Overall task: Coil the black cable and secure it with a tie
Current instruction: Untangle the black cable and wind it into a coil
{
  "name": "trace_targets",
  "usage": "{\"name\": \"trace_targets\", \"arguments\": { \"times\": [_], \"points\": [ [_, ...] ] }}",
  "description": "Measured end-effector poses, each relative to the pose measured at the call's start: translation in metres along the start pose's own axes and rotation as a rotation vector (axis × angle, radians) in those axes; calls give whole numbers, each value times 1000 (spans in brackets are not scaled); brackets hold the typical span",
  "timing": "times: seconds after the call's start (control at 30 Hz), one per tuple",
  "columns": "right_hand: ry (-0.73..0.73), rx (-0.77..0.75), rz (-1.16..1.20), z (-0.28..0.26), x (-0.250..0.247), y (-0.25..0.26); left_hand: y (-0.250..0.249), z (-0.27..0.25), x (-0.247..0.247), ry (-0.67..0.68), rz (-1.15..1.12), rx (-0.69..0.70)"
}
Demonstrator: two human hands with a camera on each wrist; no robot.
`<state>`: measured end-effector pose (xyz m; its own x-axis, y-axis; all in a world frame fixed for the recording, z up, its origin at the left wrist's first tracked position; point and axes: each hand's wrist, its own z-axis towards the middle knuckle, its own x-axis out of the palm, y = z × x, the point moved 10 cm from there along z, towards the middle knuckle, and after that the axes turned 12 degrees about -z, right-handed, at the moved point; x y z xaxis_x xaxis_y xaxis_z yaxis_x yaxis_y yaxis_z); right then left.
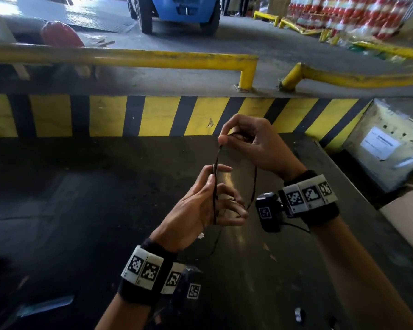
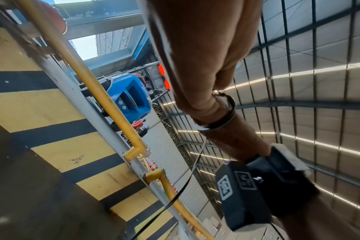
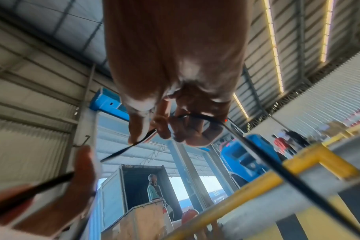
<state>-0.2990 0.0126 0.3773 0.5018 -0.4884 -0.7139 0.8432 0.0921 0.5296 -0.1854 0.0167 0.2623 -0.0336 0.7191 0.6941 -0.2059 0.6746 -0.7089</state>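
A thin black cable (image 1: 255, 177) forms a tall loop held in the air between both hands. My right hand (image 1: 227, 139) pinches the top of the loop with thumb and curled fingers; in the right wrist view the cable (image 3: 255, 147) runs out from under those fingers (image 3: 164, 129). Lower down, my left hand (image 1: 218, 173) pinches one strand between thumb and forefinger, and its other fingers curl round the loop's bottom turns. A loose tail hangs below the left hand. The left wrist view shows the cable (image 2: 192, 170) wrapped at a finger. I see no tie.
Straight ahead rises a yellow-and-black striped dock edge (image 1: 153, 115) with a yellow rail (image 1: 129, 58) on top. A blue forklift (image 1: 177, 10) and a red helmet (image 1: 60, 33) stand beyond it. A pale crate (image 1: 379, 144) sits at the right. Dark floor lies below the hands.
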Motion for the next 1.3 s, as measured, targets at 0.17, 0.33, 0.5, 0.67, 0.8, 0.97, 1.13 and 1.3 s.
{"name": "trace_targets", "arguments": {
  "times": [0.17, 0.33, 0.5, 0.67, 0.8, 0.97, 1.13, 1.3],
  "points": [
    [83, 177, 184, -14, 52, -53, 4, -1, 1, 0, -46, 5],
    [154, 395, 494, -87, 141, -86, -37, 9, -8, -42, 2, 172],
    [375, 334, 564, -140, 174, -48, -77, 29, -36, -183, 79, 323],
    [362, 153, 288, -123, 109, 0, -75, 45, -73, -388, 488, 323],
    [192, 55, 33, -82, 31, 17, -36, 45, -68, -344, 715, 189],
    [9, 67, -37, -35, -24, 4, 10, 25, -37, -236, 530, 110],
    [78, 218, 200, -21, 30, -63, 31, 15, -25, -219, 332, 134],
    [120, 463, 328, -62, 104, -128, 43, 8, -38, -248, 118, 119]
  ]
}}
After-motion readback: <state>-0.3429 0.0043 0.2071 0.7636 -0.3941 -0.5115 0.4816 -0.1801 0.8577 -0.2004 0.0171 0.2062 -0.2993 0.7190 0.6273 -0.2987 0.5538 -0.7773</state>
